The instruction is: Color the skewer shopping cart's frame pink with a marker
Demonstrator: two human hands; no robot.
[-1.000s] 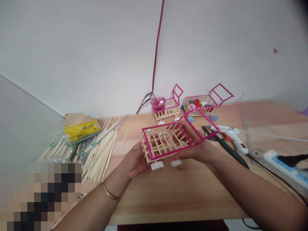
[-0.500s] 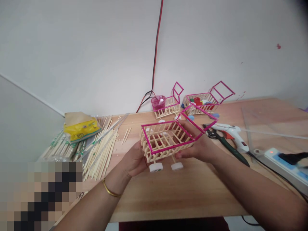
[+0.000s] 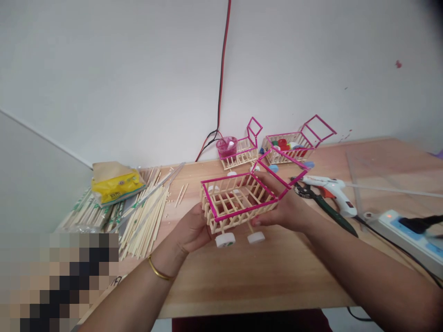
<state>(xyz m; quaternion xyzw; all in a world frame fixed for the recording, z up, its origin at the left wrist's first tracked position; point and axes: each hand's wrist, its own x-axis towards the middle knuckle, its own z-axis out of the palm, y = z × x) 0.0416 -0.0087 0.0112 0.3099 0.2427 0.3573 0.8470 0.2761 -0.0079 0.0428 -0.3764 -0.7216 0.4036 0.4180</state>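
Observation:
A miniature shopping cart [image 3: 242, 216] of pale wooden sticks, with a magenta top rim and handle, is held above the table between both hands. White round caps serve as its wheels. My left hand [image 3: 196, 229] grips the left end, its fingertips hidden behind the slats. Closed round the right end under the handle is my right hand [image 3: 280, 207], the thumb below the side and some fingers behind it. The cart's basket looks empty and tilts slightly toward me.
Two similar carts [image 3: 239, 159] [image 3: 290, 150] stand by the wall, one bearing a magenta cup [image 3: 227, 147], the other colored caps. To the right lie pruning shears [image 3: 327, 207], a glue gun [image 3: 337, 193] and a power strip [image 3: 411, 235]. Loose sticks [image 3: 145, 226] and a yellow packet [image 3: 117, 184] lie left.
The cart has tilted very slightly in my hands, its handle end shifting a little left. Both hands keep their hold; the view has moved slightly.

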